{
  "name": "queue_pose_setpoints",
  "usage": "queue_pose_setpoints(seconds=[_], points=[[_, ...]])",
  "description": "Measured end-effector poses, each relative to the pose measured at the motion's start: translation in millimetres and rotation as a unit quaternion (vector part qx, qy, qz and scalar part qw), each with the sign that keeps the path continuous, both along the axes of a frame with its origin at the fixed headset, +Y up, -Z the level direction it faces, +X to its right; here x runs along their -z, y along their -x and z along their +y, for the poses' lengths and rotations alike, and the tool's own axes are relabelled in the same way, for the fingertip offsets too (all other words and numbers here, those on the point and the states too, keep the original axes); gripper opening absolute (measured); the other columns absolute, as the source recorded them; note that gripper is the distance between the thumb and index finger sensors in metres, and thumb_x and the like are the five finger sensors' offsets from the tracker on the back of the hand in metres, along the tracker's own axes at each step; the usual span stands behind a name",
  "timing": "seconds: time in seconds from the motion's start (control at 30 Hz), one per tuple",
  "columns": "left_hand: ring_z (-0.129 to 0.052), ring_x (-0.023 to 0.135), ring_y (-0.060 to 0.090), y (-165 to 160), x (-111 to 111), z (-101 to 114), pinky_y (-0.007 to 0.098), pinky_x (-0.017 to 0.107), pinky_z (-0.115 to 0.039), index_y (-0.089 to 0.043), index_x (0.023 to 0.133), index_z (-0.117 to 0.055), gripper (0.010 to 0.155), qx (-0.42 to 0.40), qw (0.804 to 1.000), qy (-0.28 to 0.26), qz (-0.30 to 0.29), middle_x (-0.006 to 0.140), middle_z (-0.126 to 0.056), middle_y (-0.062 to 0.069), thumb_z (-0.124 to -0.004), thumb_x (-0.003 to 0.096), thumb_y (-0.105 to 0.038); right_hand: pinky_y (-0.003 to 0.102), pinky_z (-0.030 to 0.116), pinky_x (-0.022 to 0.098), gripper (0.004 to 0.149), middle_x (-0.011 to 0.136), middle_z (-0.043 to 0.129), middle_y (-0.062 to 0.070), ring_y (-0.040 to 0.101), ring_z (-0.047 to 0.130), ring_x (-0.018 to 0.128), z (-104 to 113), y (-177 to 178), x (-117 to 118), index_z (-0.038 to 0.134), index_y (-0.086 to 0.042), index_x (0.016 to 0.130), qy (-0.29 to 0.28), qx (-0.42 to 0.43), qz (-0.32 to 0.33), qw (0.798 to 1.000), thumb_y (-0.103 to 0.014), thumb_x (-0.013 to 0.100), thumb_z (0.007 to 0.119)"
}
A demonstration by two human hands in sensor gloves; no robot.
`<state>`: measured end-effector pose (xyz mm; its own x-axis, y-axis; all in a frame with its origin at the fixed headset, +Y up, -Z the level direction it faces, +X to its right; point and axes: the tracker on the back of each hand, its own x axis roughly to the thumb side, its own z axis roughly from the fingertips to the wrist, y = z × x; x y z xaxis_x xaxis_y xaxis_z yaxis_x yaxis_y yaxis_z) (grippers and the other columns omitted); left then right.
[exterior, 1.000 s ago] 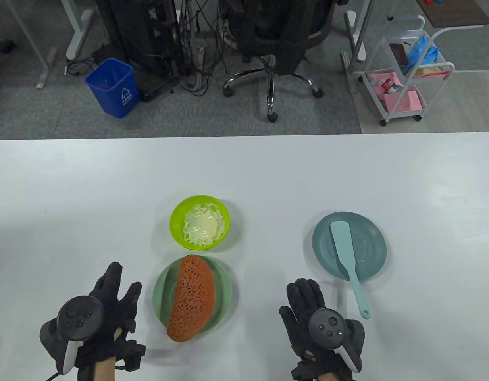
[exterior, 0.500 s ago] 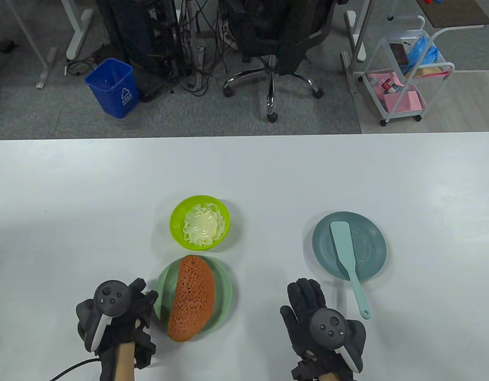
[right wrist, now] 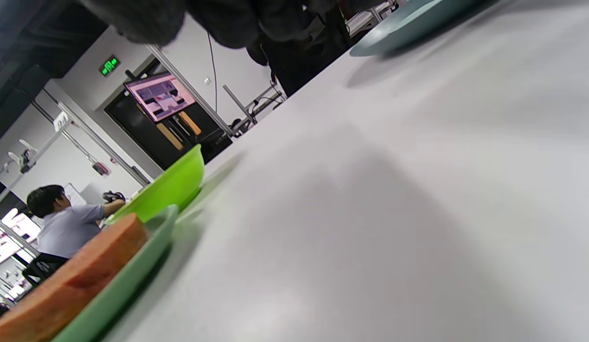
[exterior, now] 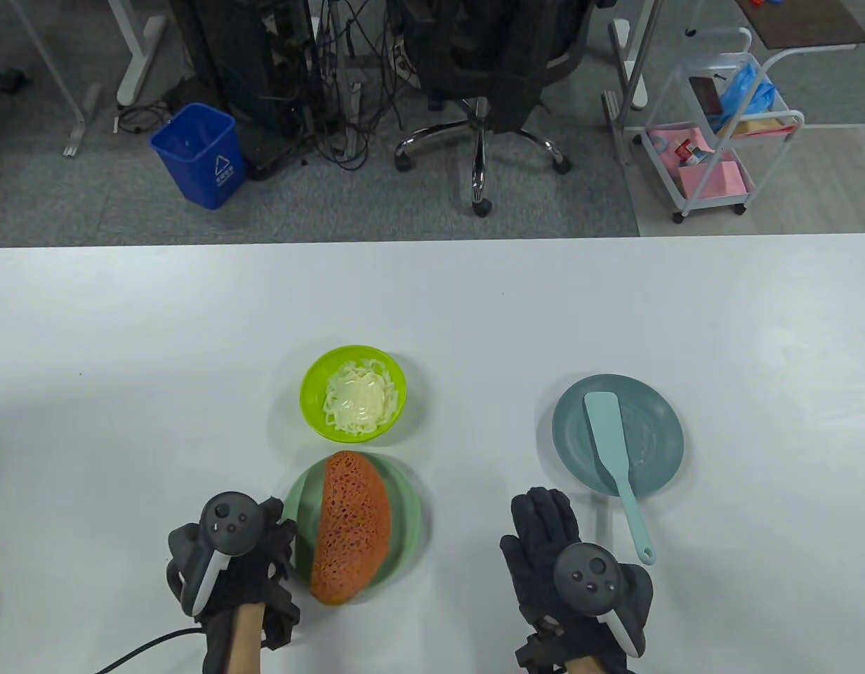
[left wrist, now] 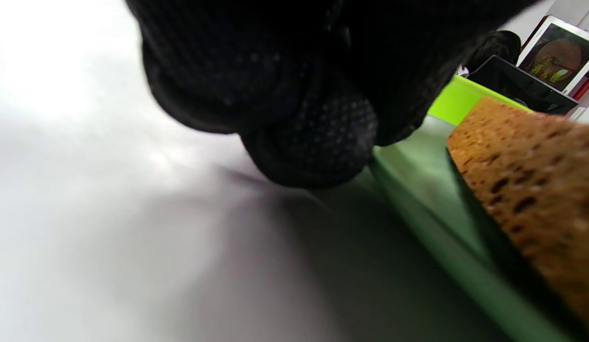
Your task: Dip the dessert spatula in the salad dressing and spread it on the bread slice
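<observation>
A brown porous bread slice [exterior: 352,526] lies on a pale green plate [exterior: 404,512]. My left hand [exterior: 281,523] holds the plate's left rim; in the left wrist view a fingertip [left wrist: 318,152] sits against the rim [left wrist: 418,199] beside the bread [left wrist: 536,190]. A lime bowl [exterior: 313,393] of creamy dressing [exterior: 355,397] stands just behind. The light teal spatula [exterior: 608,435] lies on a blue-grey plate [exterior: 657,428], its handle sticking out over the near rim. My right hand [exterior: 541,509] rests flat and empty on the table, left of the handle.
The white table [exterior: 432,309] stretches wide behind the dishes. In the right wrist view the blue-grey plate [right wrist: 408,23], lime bowl [right wrist: 166,187] and green plate [right wrist: 133,275] show at table level. A chair, bin and cart stand beyond the far edge.
My left hand moved right to the green plate's rim, and the plate with the bread shifted slightly right. The right hand barely moved.
</observation>
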<state>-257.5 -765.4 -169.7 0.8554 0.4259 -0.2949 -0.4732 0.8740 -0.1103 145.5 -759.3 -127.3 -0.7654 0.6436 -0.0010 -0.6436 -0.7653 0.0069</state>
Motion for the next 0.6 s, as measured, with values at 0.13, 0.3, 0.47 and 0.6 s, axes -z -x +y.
queue_pose_setpoints(seconds=[0.13, 0.3, 0.47, 0.6], points=[[-0.115, 0.034, 0.01, -19.3, -2.5, -0.8, 0.026, 0.027, -0.1, -0.013, 0.092, -0.089, 0.048, -0.004, 1.0, -0.002, -0.011, 0.066, -0.104, 0.007, -0.096, 0.05, -0.035, 0.044, 0.041, 0.084, 0.059, 0.119, 0.038, -0.001, 0.026, 0.029, 0.115, 4.8, -4.6, 1.3, 0.048, -0.032, 0.108, -0.026, 0.027, -0.011, 0.999, -0.052, 0.055, 0.064], [-0.116, 0.034, 0.009, -58.7, -7.3, -2.7, 0.026, 0.027, -0.101, -0.012, 0.092, -0.089, 0.048, -0.022, 0.999, -0.005, -0.036, 0.066, -0.104, 0.008, -0.095, 0.0502, -0.035, 0.044, 0.041, 0.084, 0.059, 0.118, 0.039, -0.001, 0.026, 0.029, 0.114, 5.5, -6.5, 0.5, 0.049, -0.031, 0.108, -0.027, 0.029, -0.013, 0.999, -0.052, 0.055, 0.064], [-0.116, 0.035, 0.009, -101.1, -10.6, -4.5, 0.026, 0.027, -0.101, -0.011, 0.093, -0.088, 0.049, -0.045, 0.997, 0.001, -0.065, 0.066, -0.104, 0.008, -0.095, 0.0505, -0.035, 0.044, 0.041, 0.084, 0.059, 0.118, 0.04, -0.001, 0.026, 0.03, 0.114, 6.0, -7.6, -0.1, 0.05, -0.031, 0.108, -0.033, 0.032, -0.014, 0.999, -0.051, 0.055, 0.064], [-0.116, 0.035, 0.008, -127.6, -12.0, -5.9, 0.024, 0.027, -0.101, -0.011, 0.093, -0.088, 0.049, -0.055, 0.996, -0.001, -0.076, 0.065, -0.104, 0.009, -0.095, 0.0503, -0.035, 0.044, 0.042, 0.083, 0.059, 0.118, 0.041, 0.0, 0.026, 0.031, 0.114, 6.1, -7.7, -0.9, 0.051, -0.031, 0.107, -0.036, 0.033, -0.015, 0.999, -0.051, 0.054, 0.065]])
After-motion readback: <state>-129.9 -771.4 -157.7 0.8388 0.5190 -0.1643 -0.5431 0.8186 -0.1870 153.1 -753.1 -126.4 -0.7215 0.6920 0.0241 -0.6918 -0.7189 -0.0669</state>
